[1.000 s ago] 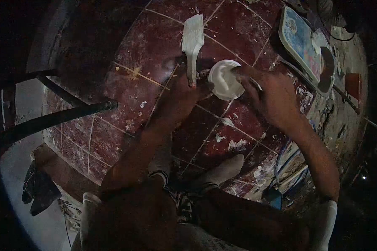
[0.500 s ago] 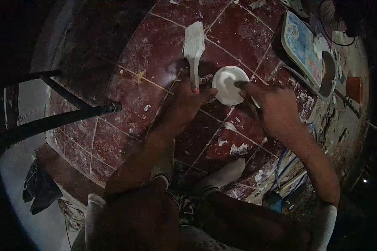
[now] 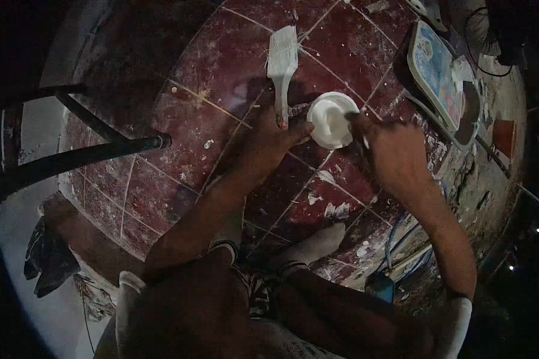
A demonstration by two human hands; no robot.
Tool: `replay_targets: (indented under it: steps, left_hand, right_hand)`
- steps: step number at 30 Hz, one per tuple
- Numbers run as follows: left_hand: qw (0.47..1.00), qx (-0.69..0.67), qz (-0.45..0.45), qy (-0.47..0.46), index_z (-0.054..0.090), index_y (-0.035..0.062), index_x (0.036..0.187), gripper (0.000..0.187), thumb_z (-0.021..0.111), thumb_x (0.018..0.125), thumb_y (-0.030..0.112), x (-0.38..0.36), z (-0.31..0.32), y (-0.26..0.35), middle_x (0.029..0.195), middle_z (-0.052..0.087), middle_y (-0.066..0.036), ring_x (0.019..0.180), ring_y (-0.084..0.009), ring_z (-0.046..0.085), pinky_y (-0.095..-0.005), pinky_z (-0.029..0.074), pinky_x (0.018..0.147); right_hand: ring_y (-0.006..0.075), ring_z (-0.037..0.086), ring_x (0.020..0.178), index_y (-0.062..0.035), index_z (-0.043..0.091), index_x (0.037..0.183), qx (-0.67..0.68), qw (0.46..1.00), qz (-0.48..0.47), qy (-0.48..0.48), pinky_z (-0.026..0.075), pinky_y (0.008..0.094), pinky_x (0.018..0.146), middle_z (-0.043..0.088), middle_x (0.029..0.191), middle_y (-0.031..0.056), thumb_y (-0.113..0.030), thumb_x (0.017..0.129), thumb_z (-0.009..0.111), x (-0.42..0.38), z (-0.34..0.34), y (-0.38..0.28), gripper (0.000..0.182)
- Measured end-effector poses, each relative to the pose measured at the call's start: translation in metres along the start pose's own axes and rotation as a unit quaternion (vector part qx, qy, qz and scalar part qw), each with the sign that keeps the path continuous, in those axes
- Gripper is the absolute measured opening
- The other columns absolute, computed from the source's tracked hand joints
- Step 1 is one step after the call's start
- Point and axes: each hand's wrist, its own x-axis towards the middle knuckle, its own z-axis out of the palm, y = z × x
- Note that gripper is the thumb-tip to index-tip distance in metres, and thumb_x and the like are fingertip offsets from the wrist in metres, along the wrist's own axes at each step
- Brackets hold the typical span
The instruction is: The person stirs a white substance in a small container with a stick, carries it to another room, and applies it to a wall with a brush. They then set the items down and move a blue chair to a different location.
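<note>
A wide paintbrush (image 3: 282,57) with white-coated bristles points away from me, its handle held in my left hand (image 3: 268,142). The same hand reaches to the left side of a round white tub (image 3: 332,122), fingers against it. Smooth white paint or paste shows inside the tub. My right hand (image 3: 398,149) is closed at the tub's right side, fingertips over the rim. A small pale end shows beneath those fingers; blur hides what it belongs to.
Red floor tiles (image 3: 221,78) carry white splatters. At the right lies a tray (image 3: 437,78) with a blue picture, near an orange-brown pot (image 3: 505,139). A black tubular frame (image 3: 102,158) stands at left; a dark cloth (image 3: 48,263) hangs below it. Cables (image 3: 395,239) lie lower right.
The view has shifted slightly. My right hand has shifted a little at the tub's rim, and the white surface inside looks different. My left hand keeps its hold on the brush.
</note>
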Motion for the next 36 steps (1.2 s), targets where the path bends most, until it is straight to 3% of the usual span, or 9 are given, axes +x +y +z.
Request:
replay_targets:
  steps: [3, 7, 10, 13, 16, 22, 25, 27, 36]
  left_hand:
    - [0.995, -0.079, 0.009, -0.053, 0.042, -0.0007, 0.135, 0.066, 0.077, 0.087, 0.029, 0.003, 0.000, 0.001, 0.110, 0.056, -0.012, 0.100, -0.0213, 0.056, -0.0397, 0.049, 0.090]
    - [0.999, -0.025, 0.046, 0.014, 0.042, -0.0013, 0.135, 0.067, 0.077, 0.087, 0.028, 0.003, 0.003, -0.003, 0.110, 0.056, -0.012, 0.100, -0.0204, 0.055, -0.0395, 0.049, 0.089]
    - [0.999, -0.012, 0.031, -0.028, 0.041, -0.0018, 0.136, 0.070, 0.078, 0.086, 0.031, 0.003, 0.000, 0.004, 0.112, 0.056, -0.013, 0.101, -0.0201, 0.055, -0.0391, 0.049, 0.089]
    - [0.998, 0.062, -0.011, 0.015, 0.052, 0.0018, 0.126, 0.061, 0.079, 0.085, 0.037, -0.001, 0.001, 0.011, 0.109, 0.060, -0.008, 0.098, -0.0182, 0.056, -0.0343, 0.047, 0.089]
    - [0.996, 0.081, -0.031, 0.006, 0.052, 0.0011, 0.123, 0.059, 0.080, 0.084, 0.036, 0.004, -0.002, 0.001, 0.099, 0.055, -0.005, 0.091, -0.0169, 0.052, -0.0332, 0.046, 0.084]
    - [1.000, 0.004, 0.014, 0.019, 0.051, 0.0001, 0.125, 0.058, 0.079, 0.084, 0.031, -0.003, 0.000, 0.016, 0.101, 0.054, -0.006, 0.094, -0.0163, 0.051, -0.0338, 0.045, 0.088]
    - [0.991, 0.121, -0.045, -0.026, 0.046, -0.0032, 0.127, 0.064, 0.076, 0.086, 0.035, 0.000, -0.004, 0.016, 0.105, 0.054, -0.014, 0.097, -0.0197, 0.055, -0.0373, 0.049, 0.081]
    - [0.998, 0.060, -0.020, -0.007, 0.043, 0.0012, 0.138, 0.068, 0.077, 0.085, 0.027, 0.000, -0.001, 0.011, 0.114, 0.054, -0.009, 0.103, -0.0170, 0.050, -0.0359, 0.043, 0.095]
    - [0.999, 0.032, 0.011, -0.005, 0.046, 0.0001, 0.134, 0.063, 0.077, 0.085, 0.024, 0.000, -0.001, 0.006, 0.105, 0.053, -0.006, 0.098, -0.0168, 0.050, -0.0337, 0.043, 0.093]
  right_hand:
    - [0.0372, 0.068, 0.066, -0.0065, 0.066, 0.117, 0.205, 0.971, -0.029, 0.116, 0.056, 0.0446, 0.067, 0.069, 0.079, 0.0233, -0.018, 0.093, 0.060, 0.005, 0.016, 0.002, 0.027]
    - [0.0378, 0.068, 0.066, -0.0071, 0.066, 0.117, 0.197, 0.976, -0.061, 0.064, 0.056, 0.0453, 0.067, 0.069, 0.078, 0.0230, -0.022, 0.096, 0.058, 0.008, 0.010, 0.011, 0.028]
    - [0.0386, 0.068, 0.067, -0.0076, 0.067, 0.116, 0.117, 0.988, 0.086, 0.049, 0.055, 0.0460, 0.068, 0.069, 0.078, 0.0221, -0.024, 0.095, 0.059, 0.011, 0.003, 0.007, 0.028]
    - [0.0383, 0.068, 0.067, -0.0073, 0.068, 0.115, 0.286, 0.949, -0.048, 0.122, 0.054, 0.0476, 0.067, 0.068, 0.076, 0.0217, -0.025, 0.096, 0.058, 0.010, 0.008, 0.006, 0.028]
    - [0.0362, 0.069, 0.075, -0.0062, 0.068, 0.118, 0.045, 0.998, 0.031, -0.010, 0.053, 0.0409, 0.069, 0.071, 0.089, 0.0208, -0.018, 0.099, 0.054, 0.010, -0.005, 0.001, 0.026]
    - [0.0283, 0.069, 0.066, -0.0047, 0.071, 0.114, 0.332, 0.935, 0.059, 0.108, 0.054, 0.0386, 0.068, 0.071, 0.079, 0.0193, -0.026, 0.099, 0.058, 0.002, 0.017, 0.017, 0.029]
    - [0.0182, 0.067, 0.072, -0.0020, 0.070, 0.114, 0.463, 0.875, 0.074, 0.122, 0.054, 0.0349, 0.067, 0.073, 0.090, 0.0144, -0.026, 0.101, 0.058, -0.011, 0.014, 0.018, 0.030]
    - [0.0129, 0.063, 0.077, -0.0003, 0.070, 0.113, 0.531, 0.828, 0.136, 0.116, 0.053, 0.0313, 0.067, 0.071, 0.098, 0.0104, -0.024, 0.102, 0.056, -0.020, 0.007, 0.015, 0.029]
    - [0.0110, 0.063, 0.073, -0.0001, 0.070, 0.113, 0.489, 0.842, 0.153, 0.168, 0.050, 0.0253, 0.064, 0.069, 0.093, 0.0091, -0.028, 0.101, 0.060, -0.045, 0.005, 0.034, 0.031]
